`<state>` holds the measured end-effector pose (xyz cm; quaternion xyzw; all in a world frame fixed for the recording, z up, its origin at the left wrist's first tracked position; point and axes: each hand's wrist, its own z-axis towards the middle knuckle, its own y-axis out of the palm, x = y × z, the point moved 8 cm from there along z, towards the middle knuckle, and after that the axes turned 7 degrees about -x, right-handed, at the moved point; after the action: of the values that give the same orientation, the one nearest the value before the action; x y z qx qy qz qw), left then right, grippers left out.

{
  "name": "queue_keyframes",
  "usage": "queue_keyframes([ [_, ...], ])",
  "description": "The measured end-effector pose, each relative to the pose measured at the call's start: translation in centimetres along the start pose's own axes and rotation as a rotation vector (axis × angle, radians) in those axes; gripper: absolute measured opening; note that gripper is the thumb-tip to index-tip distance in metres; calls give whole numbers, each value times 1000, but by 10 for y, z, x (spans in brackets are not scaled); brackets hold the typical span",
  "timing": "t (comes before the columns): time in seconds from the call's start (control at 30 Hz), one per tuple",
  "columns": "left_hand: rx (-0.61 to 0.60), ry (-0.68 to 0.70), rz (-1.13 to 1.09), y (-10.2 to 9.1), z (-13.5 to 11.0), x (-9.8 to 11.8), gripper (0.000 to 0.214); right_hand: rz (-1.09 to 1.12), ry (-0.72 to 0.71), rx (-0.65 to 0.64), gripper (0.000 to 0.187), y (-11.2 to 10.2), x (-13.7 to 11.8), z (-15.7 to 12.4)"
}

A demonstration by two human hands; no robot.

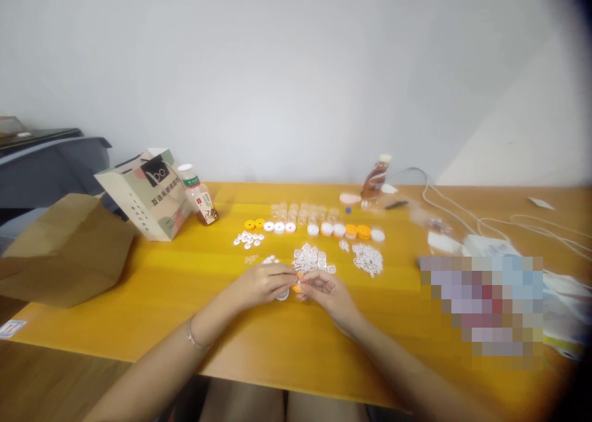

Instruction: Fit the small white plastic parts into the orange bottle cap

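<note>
My left hand (263, 283) and my right hand (329, 291) meet at the middle of the yellow table (161, 286), fingers pinched together round a small orange piece (299, 284). A white ring (282, 295) lies under my left fingers. Just beyond the hands lies a pile of white lacy cut-outs (309, 259), with a second pile (368, 258) to its right. Farther back runs a row of white and orange round caps (345, 229), and behind it a group of small clear vials (303, 213). A bracelet circles my left wrist.
A printed paper bag (148, 194) and a tilted drink bottle (198, 195) stand at the back left, beside a brown paper bag (65, 249). A brown bottle (375, 178) stands at the back. White cables (462, 215) and papers cover the right side.
</note>
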<state>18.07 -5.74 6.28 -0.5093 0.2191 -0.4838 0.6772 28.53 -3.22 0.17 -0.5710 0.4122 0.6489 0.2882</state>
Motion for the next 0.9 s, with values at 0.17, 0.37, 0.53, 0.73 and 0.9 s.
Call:
queue_keyframes([
  [0.17, -46, 31, 54, 1, -2, 5, 27, 18, -18, 1, 20, 0, -3, -2],
  [0.37, -102, 30, 132, 3, -4, 9, 30, 7, -32, -2, 18, 0, -6, -3],
  [0.53, -102, 37, 174, 5, -5, 10, 31, -11, -49, 7, 18, 0, -8, -5],
  [0.73, -20, 56, 156, 3, -5, 9, 29, -27, -56, -19, 16, 1, -10, -4],
  [0.9, 45, 62, 36, -1, -5, 4, 29, -14, -20, -61, 30, 2, -8, 0],
])
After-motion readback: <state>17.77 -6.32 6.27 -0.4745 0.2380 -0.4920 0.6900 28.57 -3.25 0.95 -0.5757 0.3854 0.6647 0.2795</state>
